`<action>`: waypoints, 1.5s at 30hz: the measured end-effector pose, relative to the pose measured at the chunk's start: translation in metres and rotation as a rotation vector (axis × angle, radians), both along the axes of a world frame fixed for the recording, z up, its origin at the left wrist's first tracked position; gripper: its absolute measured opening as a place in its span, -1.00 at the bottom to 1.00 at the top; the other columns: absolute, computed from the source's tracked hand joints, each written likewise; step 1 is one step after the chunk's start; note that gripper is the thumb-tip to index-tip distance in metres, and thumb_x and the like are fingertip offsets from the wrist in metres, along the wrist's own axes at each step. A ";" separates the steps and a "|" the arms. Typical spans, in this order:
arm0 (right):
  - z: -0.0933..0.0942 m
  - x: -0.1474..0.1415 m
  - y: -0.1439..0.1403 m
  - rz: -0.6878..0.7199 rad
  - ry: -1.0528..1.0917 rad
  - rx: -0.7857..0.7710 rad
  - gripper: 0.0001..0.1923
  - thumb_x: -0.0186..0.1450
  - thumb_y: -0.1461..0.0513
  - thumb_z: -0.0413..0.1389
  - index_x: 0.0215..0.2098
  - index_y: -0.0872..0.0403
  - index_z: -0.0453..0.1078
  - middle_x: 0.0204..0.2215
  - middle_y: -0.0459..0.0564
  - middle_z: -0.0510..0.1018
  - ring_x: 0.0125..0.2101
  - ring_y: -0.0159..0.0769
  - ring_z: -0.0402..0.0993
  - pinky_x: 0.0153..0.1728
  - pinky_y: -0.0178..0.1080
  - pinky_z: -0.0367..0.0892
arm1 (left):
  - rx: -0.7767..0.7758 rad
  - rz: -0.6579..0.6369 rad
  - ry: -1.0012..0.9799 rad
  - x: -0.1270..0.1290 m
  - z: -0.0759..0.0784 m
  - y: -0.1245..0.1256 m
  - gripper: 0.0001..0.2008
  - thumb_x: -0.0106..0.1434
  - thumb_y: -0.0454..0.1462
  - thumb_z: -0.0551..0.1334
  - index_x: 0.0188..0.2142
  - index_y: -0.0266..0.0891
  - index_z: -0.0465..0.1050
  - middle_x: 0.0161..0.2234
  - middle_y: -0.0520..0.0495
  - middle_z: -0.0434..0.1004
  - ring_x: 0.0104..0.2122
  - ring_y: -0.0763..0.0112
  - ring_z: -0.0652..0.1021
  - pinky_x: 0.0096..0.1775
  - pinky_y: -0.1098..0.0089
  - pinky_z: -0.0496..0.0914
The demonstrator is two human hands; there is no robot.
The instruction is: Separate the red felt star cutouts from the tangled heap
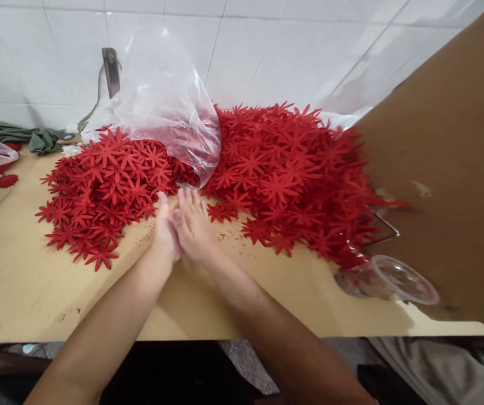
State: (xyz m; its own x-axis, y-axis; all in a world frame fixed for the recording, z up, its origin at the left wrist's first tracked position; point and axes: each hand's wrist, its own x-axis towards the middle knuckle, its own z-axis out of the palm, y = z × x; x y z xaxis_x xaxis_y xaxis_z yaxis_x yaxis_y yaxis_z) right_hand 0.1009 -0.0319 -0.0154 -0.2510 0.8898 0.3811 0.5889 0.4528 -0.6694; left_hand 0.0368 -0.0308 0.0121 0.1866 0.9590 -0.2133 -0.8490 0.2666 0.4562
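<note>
The left hand [167, 228] and right hand [195, 225] touch each other. From them, one heap of red flower shapes [111, 185] lies at ten o'clock, a larger heap [284, 185] at two, a transparent bag [157, 84] at twelve, and a clear cup [362, 282] between three and four.

We find the scene moderately bright, lit from above. We note pale reflections on the tiled wall [259, 62] and sharper glare on the plastic bag [161, 79]. Soft shadow lies on the bench [18, 270] between the forearms [124, 304]; the cardboard [448, 135] appears dimmer, and the space beneath the bench is nearly black. We record merged detail in the red cutouts [279, 183], slight softness throughout, and wide-angle stretching toward the edges.
</note>
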 end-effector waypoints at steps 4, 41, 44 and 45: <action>-0.002 0.024 0.039 -0.107 0.125 -0.008 -0.23 0.20 -0.22 -0.36 0.06 0.07 0.26 0.12 0.13 0.29 0.20 -0.04 0.01 0.15 0.18 -0.15 | 0.020 -0.127 -0.009 0.013 -0.002 -0.004 -0.40 0.17 0.15 -0.14 -0.17 -0.22 0.39 -0.12 -0.19 0.44 0.01 0.16 0.38 0.01 0.17 0.25; 0.011 0.041 0.006 0.000 0.153 0.198 -0.73 0.17 0.28 0.05 -0.14 0.07 0.34 -0.32 0.05 0.45 -0.27 -0.24 0.37 -0.22 -0.09 0.37 | -0.086 0.082 0.206 0.000 -0.014 0.014 -0.81 0.19 -0.31 0.06 -0.42 -0.33 0.43 -0.49 -0.02 0.48 -0.49 0.55 0.46 -0.33 0.49 0.32; 0.005 0.043 0.014 -0.040 0.138 0.175 -0.75 0.13 0.30 0.08 -0.20 0.07 0.39 -0.29 0.06 0.40 -0.22 -0.23 0.36 -0.17 -0.08 0.35 | -0.083 0.105 0.271 0.001 -0.019 0.016 -0.84 0.18 -0.32 0.10 -0.42 -0.33 0.43 -0.49 0.02 0.48 -0.51 0.59 0.45 -0.38 0.52 0.30; 0.004 0.043 0.016 -0.043 0.153 0.179 -0.79 0.13 0.31 0.07 -0.24 0.07 0.41 -0.30 0.05 0.40 -0.22 -0.24 0.36 -0.16 -0.09 0.34 | -0.082 0.101 0.293 0.001 -0.020 0.016 -0.85 0.18 -0.31 0.11 -0.41 -0.32 0.43 -0.48 0.02 0.49 -0.50 0.59 0.45 -0.37 0.51 0.31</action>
State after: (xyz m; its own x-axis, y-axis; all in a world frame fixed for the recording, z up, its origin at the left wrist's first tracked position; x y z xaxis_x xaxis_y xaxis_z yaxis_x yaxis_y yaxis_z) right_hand 0.1443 -0.0161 -0.0115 -0.1415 0.8135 0.5641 0.5081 0.5487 -0.6639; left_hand 0.0382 -0.0147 -0.0083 0.0109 0.9469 -0.3214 -0.7087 0.2341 0.6656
